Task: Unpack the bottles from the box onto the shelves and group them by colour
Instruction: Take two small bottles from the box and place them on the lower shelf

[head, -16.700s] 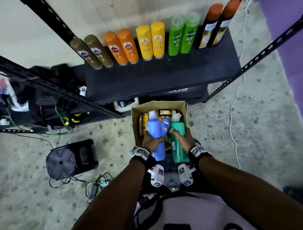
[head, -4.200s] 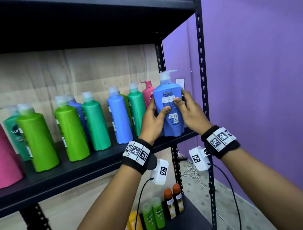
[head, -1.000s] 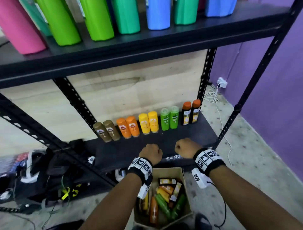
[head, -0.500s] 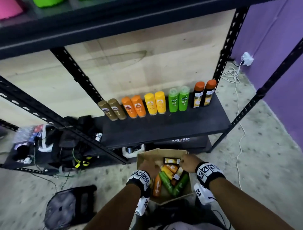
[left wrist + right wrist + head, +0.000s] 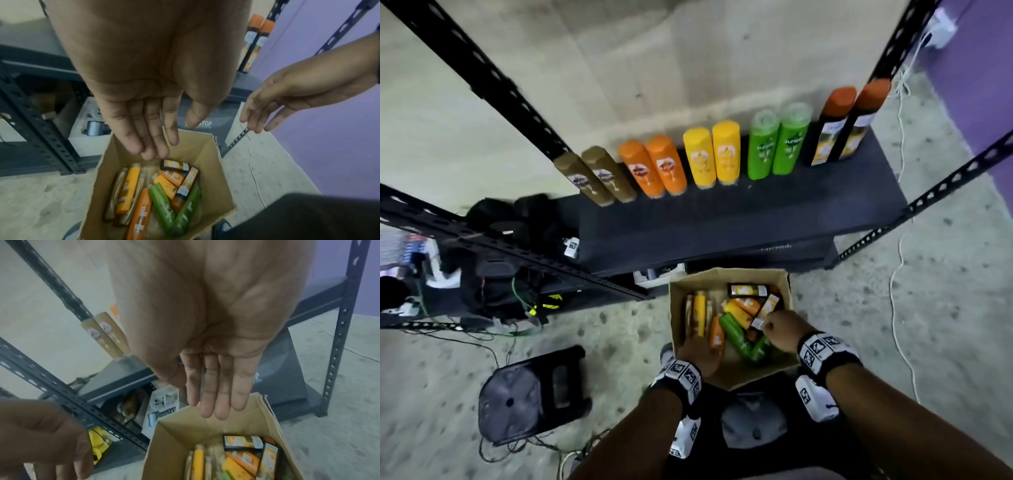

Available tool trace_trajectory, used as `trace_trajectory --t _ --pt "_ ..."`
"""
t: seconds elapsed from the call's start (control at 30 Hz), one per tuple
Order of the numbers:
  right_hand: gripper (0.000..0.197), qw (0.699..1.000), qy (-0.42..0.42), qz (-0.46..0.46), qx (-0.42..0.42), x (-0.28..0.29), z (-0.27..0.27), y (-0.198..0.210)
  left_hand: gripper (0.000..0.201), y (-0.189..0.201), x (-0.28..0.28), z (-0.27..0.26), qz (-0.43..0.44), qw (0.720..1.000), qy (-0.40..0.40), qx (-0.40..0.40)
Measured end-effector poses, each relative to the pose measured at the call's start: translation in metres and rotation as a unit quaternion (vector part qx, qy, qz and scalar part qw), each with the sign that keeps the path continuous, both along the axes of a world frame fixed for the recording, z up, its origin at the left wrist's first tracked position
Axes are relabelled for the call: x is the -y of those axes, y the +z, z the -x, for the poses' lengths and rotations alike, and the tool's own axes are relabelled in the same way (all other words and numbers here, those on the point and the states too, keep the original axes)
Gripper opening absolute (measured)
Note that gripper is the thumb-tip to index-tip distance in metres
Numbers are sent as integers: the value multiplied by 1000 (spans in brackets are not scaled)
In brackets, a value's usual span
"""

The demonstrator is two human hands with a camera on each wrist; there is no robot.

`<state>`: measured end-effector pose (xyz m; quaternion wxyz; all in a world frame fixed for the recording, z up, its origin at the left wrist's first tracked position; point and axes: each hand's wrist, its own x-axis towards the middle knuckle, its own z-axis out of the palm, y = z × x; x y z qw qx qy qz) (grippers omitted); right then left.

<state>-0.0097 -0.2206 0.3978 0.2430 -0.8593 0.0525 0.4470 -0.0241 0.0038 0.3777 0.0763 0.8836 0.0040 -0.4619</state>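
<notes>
An open cardboard box [image 5: 724,277] stands on the floor in front of the low black shelf [image 5: 722,212]. In it lie small bottles: two green [image 5: 738,334], a yellow [image 5: 700,313], an orange [image 5: 717,334], brown ones and black ones with orange caps [image 5: 748,290]. My left hand [image 5: 698,346] hovers over the box's left side, fingers straight, holding nothing [image 5: 172,138]. My right hand [image 5: 774,325] is over the right side, by a black bottle, fingers straight and empty [image 5: 213,399]. On the shelf stand pairs: brown [image 5: 595,178], orange [image 5: 654,168], yellow [image 5: 712,154], green [image 5: 777,144], black [image 5: 842,126].
Slanted black shelf uprights [image 5: 493,78] cross the left. Black gear and wires [image 5: 500,257] crowd the floor shelf at left. A black stool [image 5: 530,394] lies left of my arms. A white cord [image 5: 893,291] runs along the floor at right. A dark case [image 5: 205,113] sits behind the box.
My view tipped down from the upper shelf to the box. Both hands dropped from loose fists before the low shelf into the box mouth, and their fingers have straightened.
</notes>
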Motion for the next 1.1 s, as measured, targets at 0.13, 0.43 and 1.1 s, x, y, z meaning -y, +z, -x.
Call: trace_trajectory --t 0.13,0.43,1.1 --pt "39 999 -13 24 -17 -32 -4 -73 46 -73 -17 -9 24 998 -54 -14" --pt "33 995 77 56 -40 -53 -14 -286 49 -266 -12 -42 37 996 -38 -78" --pt "66 924 334 178 46 -3 -26 -569 45 -550 36 -31 64 909 -374 172"
